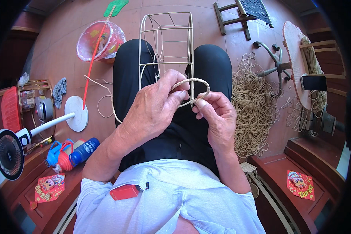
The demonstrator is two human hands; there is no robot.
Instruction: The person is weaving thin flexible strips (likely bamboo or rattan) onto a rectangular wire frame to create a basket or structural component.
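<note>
Between my knees stands a box-shaped wire frame point(166, 63), its rods pale, with thin loose strands hanging at its left side. At its near corner a tan twisted cord point(200, 80) arches up in a small loop. My left hand point(154, 103) pinches the cord at the loop's left side, fingers closed beside the frame's corner. On the other side my right hand point(218, 115) grips the cord between thumb and forefinger where it meets the frame. A length of cord trails out left of my left wrist onto the floor.
A large heap of loose cord point(253, 113) lies right of my knee, near a metal chair base point(277, 64). Left are a lined bucket point(113, 39), a red-handled fly swatter point(93, 64), a fan point(9, 154) and a blue bottle point(84, 150). A stool point(238, 17) stands far right.
</note>
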